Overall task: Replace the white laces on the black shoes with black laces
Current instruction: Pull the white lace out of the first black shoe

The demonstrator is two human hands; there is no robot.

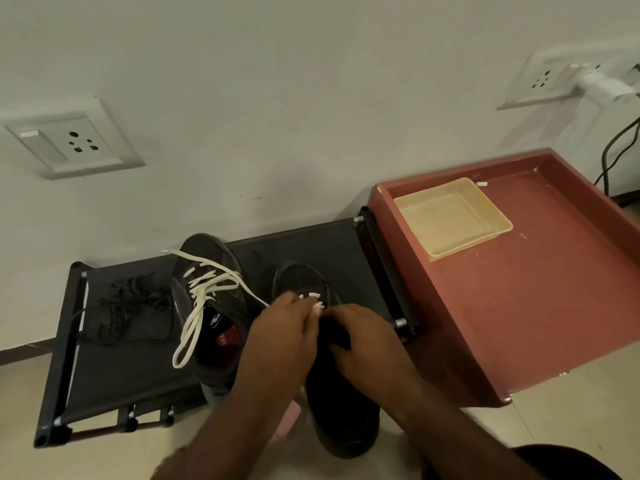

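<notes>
Two black shoes stand on a dark fabric rack (311,244). The left shoe (207,271) carries loose white laces (199,306) that trail off its side. Over the right shoe (341,410) both my hands meet. My left hand (282,336) pinches a white lace (313,301) at the shoe's eyelets. My right hand (360,336) grips the tongue area of the same shoe. Black laces (128,306) lie in a heap on the rack's left part.
A reddish-brown tray (540,289) sits to the right of the rack, with a shallow yellow dish (450,220) in its far corner. White wall sockets (74,140) are behind, and a black cable (613,157) hangs at the far right.
</notes>
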